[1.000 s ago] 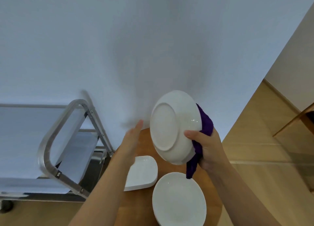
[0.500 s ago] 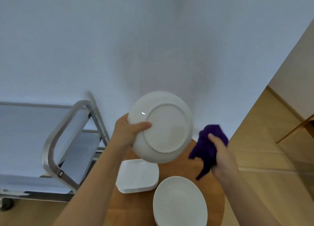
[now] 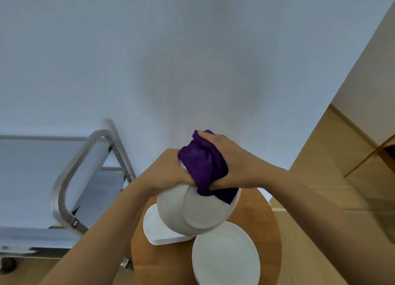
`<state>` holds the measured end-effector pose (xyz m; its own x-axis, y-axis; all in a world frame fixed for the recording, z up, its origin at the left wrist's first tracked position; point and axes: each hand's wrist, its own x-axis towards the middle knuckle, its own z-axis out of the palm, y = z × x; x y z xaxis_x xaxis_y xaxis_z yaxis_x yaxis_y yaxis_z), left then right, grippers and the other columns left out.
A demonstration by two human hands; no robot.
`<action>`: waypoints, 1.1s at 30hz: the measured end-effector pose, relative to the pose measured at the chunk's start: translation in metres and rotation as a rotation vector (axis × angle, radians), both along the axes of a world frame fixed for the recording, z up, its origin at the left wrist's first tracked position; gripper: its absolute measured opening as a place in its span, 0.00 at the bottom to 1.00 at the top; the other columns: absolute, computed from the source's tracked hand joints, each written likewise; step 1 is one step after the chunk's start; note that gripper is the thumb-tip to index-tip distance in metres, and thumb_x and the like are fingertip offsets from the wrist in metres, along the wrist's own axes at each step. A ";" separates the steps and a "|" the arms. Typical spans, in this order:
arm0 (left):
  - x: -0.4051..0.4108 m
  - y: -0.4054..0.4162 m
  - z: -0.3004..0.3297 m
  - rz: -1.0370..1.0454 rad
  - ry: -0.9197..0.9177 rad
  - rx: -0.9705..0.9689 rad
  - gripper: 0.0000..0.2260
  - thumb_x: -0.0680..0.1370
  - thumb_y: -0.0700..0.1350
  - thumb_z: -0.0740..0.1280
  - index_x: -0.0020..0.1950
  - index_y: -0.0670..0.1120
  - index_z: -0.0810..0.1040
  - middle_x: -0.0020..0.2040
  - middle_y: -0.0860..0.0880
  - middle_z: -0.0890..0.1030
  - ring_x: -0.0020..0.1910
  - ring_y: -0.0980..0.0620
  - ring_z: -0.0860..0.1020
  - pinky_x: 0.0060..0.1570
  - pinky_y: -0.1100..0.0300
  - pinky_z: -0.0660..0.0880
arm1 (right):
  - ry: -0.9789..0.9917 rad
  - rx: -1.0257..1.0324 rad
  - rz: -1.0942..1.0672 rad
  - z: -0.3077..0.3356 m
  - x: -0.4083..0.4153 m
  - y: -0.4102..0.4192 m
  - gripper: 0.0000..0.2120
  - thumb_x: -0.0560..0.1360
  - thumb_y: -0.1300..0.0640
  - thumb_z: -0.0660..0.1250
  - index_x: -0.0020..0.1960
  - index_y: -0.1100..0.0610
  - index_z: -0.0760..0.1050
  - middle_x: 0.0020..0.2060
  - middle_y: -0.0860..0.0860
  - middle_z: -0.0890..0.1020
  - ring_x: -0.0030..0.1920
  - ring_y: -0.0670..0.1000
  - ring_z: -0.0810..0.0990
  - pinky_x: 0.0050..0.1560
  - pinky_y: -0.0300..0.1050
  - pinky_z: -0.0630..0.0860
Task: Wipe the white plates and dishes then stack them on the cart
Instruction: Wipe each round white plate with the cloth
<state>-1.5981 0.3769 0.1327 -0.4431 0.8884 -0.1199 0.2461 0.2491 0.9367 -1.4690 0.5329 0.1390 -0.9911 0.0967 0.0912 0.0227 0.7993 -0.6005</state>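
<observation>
Gripping a white bowl (image 3: 192, 212) at its upper rim, the left hand (image 3: 168, 171) holds it in the air above the round wooden bench (image 3: 265, 224), fingers curled over the edge. The bowl is tipped on its side: its underside and foot ring face the camera and downward, its mouth points up and away, toward the wall. What is inside the bowl cannot be seen, apart from a purple cloth (image 3: 203, 162) that drapes over the rim. The right hand (image 3: 230, 167) is wrapped round that cloth, thumb and fingers bunching it and pressing it against the bowl's rim, just beside the left hand.

Below the bowl, on the bench, a square white dish (image 3: 158, 229) lies flat, with nothing seen in it. Just right of it, nearer the camera, lies a round white plate (image 3: 226, 257), also bare; whether more plates lie beneath it cannot be told. Left of the bench stands a metal cart (image 3: 64, 182) with a curved tubular handle, its visible shelves holding nothing that shows.
</observation>
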 end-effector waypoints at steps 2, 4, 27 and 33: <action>0.004 -0.002 0.003 -0.022 0.016 0.005 0.19 0.56 0.40 0.77 0.45 0.49 0.81 0.40 0.52 0.84 0.41 0.55 0.82 0.38 0.65 0.77 | 0.021 -0.028 0.023 0.003 -0.003 0.005 0.48 0.59 0.48 0.81 0.71 0.38 0.56 0.65 0.37 0.66 0.62 0.38 0.67 0.60 0.36 0.71; 0.007 -0.003 0.006 -0.014 0.037 0.027 0.19 0.56 0.41 0.76 0.44 0.52 0.80 0.40 0.54 0.84 0.40 0.57 0.82 0.37 0.67 0.77 | 0.032 -0.090 0.041 0.007 -0.003 0.012 0.44 0.59 0.50 0.80 0.68 0.38 0.60 0.61 0.34 0.69 0.60 0.38 0.71 0.56 0.35 0.75; 0.028 0.012 -0.009 0.412 -0.469 0.499 0.23 0.57 0.45 0.81 0.50 0.51 0.80 0.43 0.53 0.85 0.42 0.53 0.83 0.35 0.60 0.79 | 0.544 -1.358 -0.718 -0.052 0.010 -0.001 0.30 0.61 0.56 0.71 0.63 0.56 0.71 0.48 0.52 0.81 0.47 0.53 0.80 0.45 0.49 0.79; 0.001 -0.006 -0.018 0.001 -1.033 0.217 0.32 0.50 0.49 0.84 0.52 0.43 0.84 0.50 0.40 0.83 0.47 0.40 0.82 0.44 0.45 0.80 | 0.160 -0.965 -0.399 -0.026 0.033 0.041 0.20 0.58 0.56 0.74 0.50 0.49 0.77 0.42 0.49 0.84 0.42 0.49 0.83 0.38 0.41 0.78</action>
